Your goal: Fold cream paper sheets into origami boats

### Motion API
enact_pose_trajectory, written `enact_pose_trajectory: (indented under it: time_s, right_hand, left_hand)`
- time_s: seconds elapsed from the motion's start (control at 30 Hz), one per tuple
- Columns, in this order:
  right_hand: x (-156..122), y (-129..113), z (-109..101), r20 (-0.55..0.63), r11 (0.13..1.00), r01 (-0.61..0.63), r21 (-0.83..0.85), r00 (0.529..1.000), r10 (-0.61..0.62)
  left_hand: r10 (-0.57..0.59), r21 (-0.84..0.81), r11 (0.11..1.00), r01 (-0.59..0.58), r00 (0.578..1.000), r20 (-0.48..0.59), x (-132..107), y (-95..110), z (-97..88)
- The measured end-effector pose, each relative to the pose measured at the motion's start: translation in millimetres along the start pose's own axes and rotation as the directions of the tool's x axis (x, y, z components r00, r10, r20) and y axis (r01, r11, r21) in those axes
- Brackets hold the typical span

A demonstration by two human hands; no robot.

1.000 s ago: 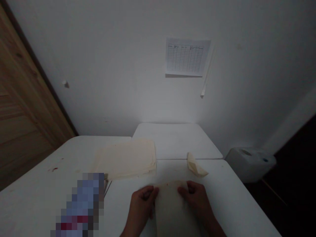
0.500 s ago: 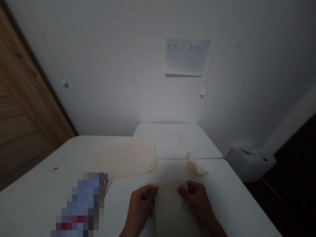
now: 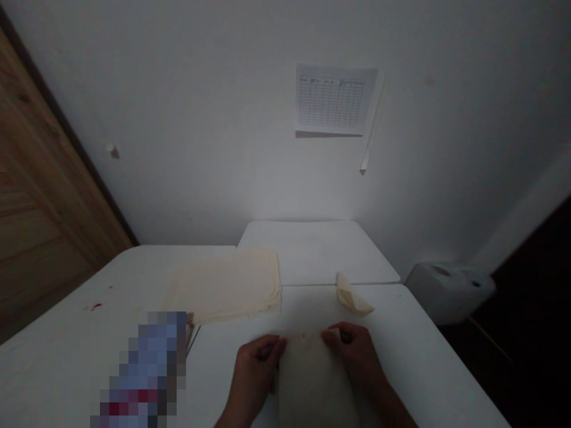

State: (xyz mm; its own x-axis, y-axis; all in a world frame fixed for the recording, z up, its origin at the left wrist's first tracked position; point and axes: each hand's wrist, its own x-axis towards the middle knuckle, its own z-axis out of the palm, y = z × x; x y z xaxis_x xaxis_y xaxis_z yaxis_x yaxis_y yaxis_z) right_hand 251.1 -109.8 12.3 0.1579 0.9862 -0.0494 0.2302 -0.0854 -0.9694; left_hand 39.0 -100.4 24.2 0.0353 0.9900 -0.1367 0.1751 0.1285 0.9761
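Head view: at six o'clock, a pale sheet (image 3: 312,386) sits between the hands over the white table (image 3: 437,356). The left hand (image 3: 256,371) pinches its ten o'clock corner between thumb and forefinger, much as half a second ago. The right hand (image 3: 361,356) has changed: its fingertips have crept inward along the top edge, pinching near the one o'clock corner, apparently adjusting the hold. The sheet stack (image 3: 227,285) at eleven o'clock remains untouched.
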Motion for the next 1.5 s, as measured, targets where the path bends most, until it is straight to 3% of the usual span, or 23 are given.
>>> enact_pose_trajectory:
  time_s: [0.47,0.6,0.7,0.83,0.93,1.1,1.27,1.4,1.5]
  right_hand:
    - [4,6,-9,-0.024,0.998,0.051,-0.038,0.998,-0.052]
    - [4,3,-8,-0.039,0.995,0.077,-0.071,0.996,-0.080]
    - [3,1,-7,-0.058,0.988,0.107,-0.115,0.992,-0.114]
    - [0,2,-4,-0.072,0.927,0.145,-0.346,0.981,-0.180]
    - [-2,2,-2,-0.082,0.846,0.148,-0.513,0.972,-0.219]
    - [-6,1,0,-0.008,0.763,0.221,-0.608,0.959,-0.285]
    - [-6,4,2,0.000,0.727,0.273,-0.631,0.936,-0.352]
    - [-4,9,0,0.155,0.678,0.427,-0.598,0.892,-0.425]
    - [-2,10,-3,0.234,0.641,0.474,-0.603,0.874,-0.426]
  left_hand:
    - [-0.007,-0.034,0.999,0.007,1.000,0.000,2,-4,-2.2]
    - [0.123,0.071,0.990,-0.121,0.992,-0.016,4,-7,-3.8]
    - [0.294,0.262,0.921,-0.287,0.956,0.013,5,-10,-6.7]
    - [0.393,0.539,0.750,-0.384,0.914,0.104,7,-17,-9.9]
    - [0.435,0.714,0.579,-0.394,0.890,0.138,8,-23,-10.3]
    - [0.397,0.866,0.374,-0.331,0.901,0.173,10,-29,-8.5]
    - [0.366,0.888,0.342,-0.306,0.914,0.173,9,-25,-6.4]
    - [0.370,0.871,0.381,-0.310,0.914,0.164,9,-21,-6.2]
    - [0.375,0.863,0.380,-0.332,0.908,0.184,10,-22,-6.4]
